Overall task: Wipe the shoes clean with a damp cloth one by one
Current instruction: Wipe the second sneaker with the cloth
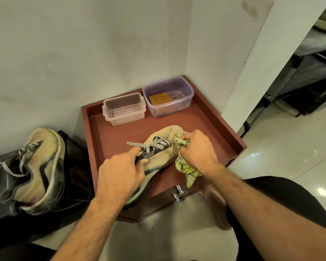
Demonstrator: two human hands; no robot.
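Head view, left grip: the left hand [120, 174] is curled round the collar of a beige knit sneaker with grey laces and a dark sole [158, 157], thumb inside the opening, forefinger stretched along the laces.
Right grip: the right hand [196, 149] is closed tight on a crumpled yellow-green striped cloth [184, 166], bunching it against the sneaker's toe side; the loose end of the cloth hangs below the wrist.
Sneaker's place: it lies tilted on the near half of a reddish-brown wooden table with a raised rim [231, 132], heel toward the person.
Second shoe: a matching worn beige sneaker [40, 166] stands left of the table on a dark bag [2, 185].
Room: the table sits in a corner of pale grey walls [64, 53]; a glossy white tiled floor [290, 147] and a dark metal rack [309, 72] lie to its right.
Containers: at the table's far edge, a clear rectangular plastic box [124, 110] holds nothing visible; just beside it, a purple-tinted plastic tub [167, 97] holds an orange-brown flat block and a small unclear item.
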